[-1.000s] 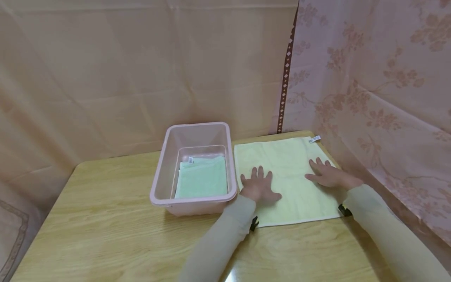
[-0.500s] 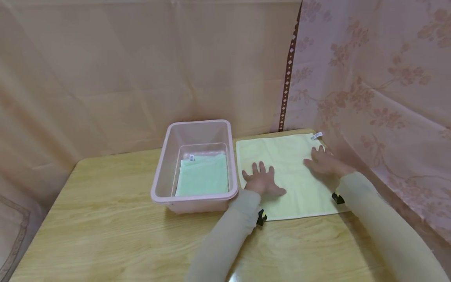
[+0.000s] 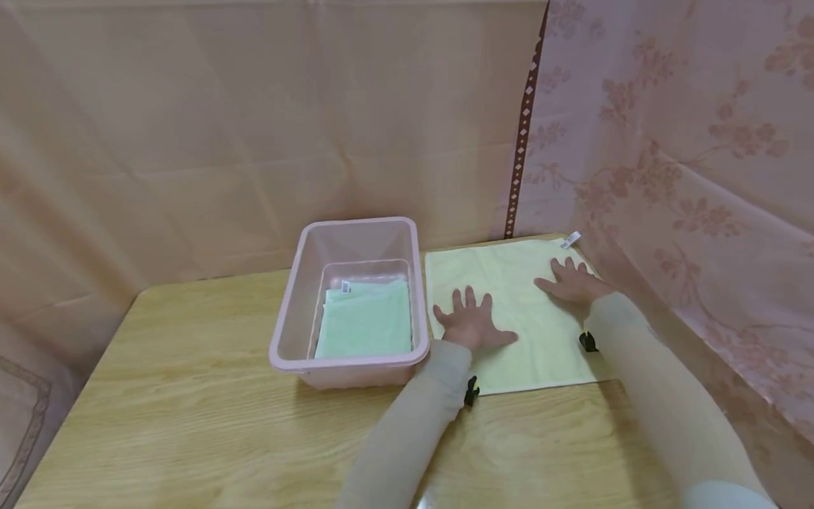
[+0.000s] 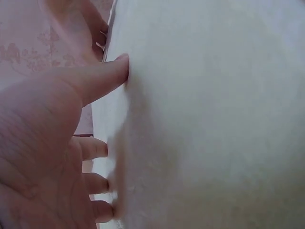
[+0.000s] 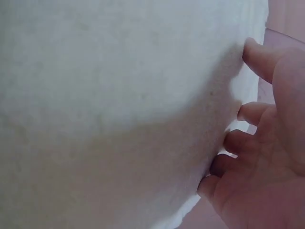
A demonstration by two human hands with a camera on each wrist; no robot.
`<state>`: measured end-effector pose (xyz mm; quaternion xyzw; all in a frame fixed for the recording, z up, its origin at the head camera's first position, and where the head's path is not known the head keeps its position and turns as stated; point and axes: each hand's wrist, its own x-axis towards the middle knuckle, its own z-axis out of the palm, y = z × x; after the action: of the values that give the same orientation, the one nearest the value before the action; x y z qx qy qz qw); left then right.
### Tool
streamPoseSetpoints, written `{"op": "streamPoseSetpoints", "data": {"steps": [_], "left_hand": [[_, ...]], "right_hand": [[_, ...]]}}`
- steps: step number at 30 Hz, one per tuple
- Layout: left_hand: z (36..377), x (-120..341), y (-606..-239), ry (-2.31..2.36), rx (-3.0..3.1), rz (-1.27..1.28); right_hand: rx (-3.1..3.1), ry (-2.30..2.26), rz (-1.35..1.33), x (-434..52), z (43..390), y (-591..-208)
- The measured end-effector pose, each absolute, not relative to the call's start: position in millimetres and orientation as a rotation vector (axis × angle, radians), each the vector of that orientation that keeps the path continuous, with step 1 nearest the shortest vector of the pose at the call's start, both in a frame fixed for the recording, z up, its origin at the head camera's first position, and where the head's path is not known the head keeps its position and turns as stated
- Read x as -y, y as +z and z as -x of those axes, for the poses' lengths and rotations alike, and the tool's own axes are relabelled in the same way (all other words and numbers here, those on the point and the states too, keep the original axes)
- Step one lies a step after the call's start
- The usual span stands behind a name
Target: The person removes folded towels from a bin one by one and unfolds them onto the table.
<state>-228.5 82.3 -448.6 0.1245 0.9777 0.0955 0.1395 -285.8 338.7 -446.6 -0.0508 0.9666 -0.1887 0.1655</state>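
You are pressing your left hand (image 3: pixel 472 325) flat, fingers straight and spread, on the pale yellow towel (image 3: pixel 509 272) lying spread out at the far right corner of the wooden table (image 3: pixel 191 396), and it is gripping nothing. Your right hand (image 3: pixel 572 283) is lying flat on the same towel nearer the table's right edge, fingers splayed and holding nothing. Just left of the towel, the pink plastic bin (image 3: pixel 299 297) is sitting near the table's far edge with a folded green towel (image 3: pixel 365 322) lying inside it.
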Motion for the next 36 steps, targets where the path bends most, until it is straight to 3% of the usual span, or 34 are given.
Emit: {"op": "streamPoseSetpoints", "data": {"steps": [25, 30, 36], "left_hand": [[240, -86, -450, 0.267, -2.846, -0.322], [237, -86, -453, 0.232, -2.851, -0.323], [233, -89, -455, 0.223, -2.841, -0.335]], "right_hand": [[-2.753, -0.467, 0.076, -329, 309, -435], [-2.780, -0.344, 0.159, -332, 321, -434], [-2.779, -0.520, 0.227, -343, 325, -443]]}}
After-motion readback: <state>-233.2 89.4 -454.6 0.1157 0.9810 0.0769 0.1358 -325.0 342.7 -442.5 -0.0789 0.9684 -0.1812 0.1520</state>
